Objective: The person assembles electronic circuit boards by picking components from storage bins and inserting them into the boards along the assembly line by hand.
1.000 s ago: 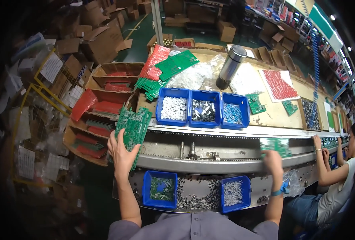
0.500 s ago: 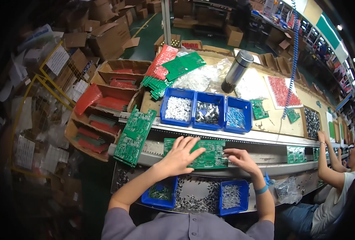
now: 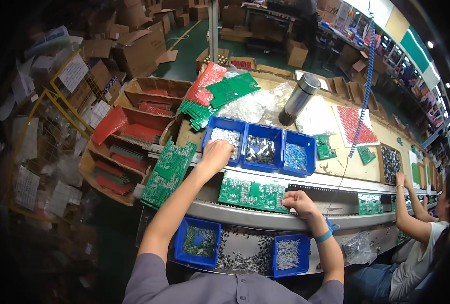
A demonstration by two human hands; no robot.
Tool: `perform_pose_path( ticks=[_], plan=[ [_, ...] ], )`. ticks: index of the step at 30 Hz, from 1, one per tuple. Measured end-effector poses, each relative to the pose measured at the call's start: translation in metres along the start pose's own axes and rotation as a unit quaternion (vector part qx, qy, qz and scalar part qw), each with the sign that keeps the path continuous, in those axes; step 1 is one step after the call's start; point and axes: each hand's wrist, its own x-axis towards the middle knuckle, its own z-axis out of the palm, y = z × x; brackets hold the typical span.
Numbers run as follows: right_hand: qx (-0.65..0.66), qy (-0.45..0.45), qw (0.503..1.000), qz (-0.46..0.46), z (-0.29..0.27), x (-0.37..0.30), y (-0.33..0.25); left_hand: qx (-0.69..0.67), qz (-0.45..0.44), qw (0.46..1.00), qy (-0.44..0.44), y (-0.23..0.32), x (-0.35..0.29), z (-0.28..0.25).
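Along the conveyor track (image 3: pixel 225 213), the loose board (image 3: pixel 166 175) at its left end might slip if the nearby left forearm (image 3: pixel 177 202) knocks it. The green circuit board (image 3: pixel 250 191) sits across the track; the right grip (image 3: pixel 301 201), apparently pinching its right end, could skew it. In the blue bin (image 3: pixel 227 123), the left grip (image 3: pixel 216 154) is curled, its hold hidden; a poor pinch could spill white parts (image 3: pixel 225 135).

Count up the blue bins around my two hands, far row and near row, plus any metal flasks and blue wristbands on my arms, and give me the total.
Blue bins, far row: 3
Blue bins, near row: 2
Metal flask: 1
Blue wristband: 1
Total: 7
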Motion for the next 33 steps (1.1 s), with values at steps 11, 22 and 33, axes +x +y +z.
perform_pose_path(
  ticks=[11,22,33],
  plan=[
    [-0.094,-0.029,0.995,0.012,-0.004,0.006,-0.002,0.026,0.002,0.991,-0.134,-0.004,0.017,0.004],
    [-0.542,0.244,0.754,-0.28,0.044,-0.012,-0.065,-0.038,-0.017,0.988,-0.151,-0.008,0.02,-0.003],
    [-0.653,0.24,0.556,-0.455,0.141,0.092,-0.082,-0.117,-0.036,0.992,0.041,-0.007,-0.024,-0.029]
  ],
)
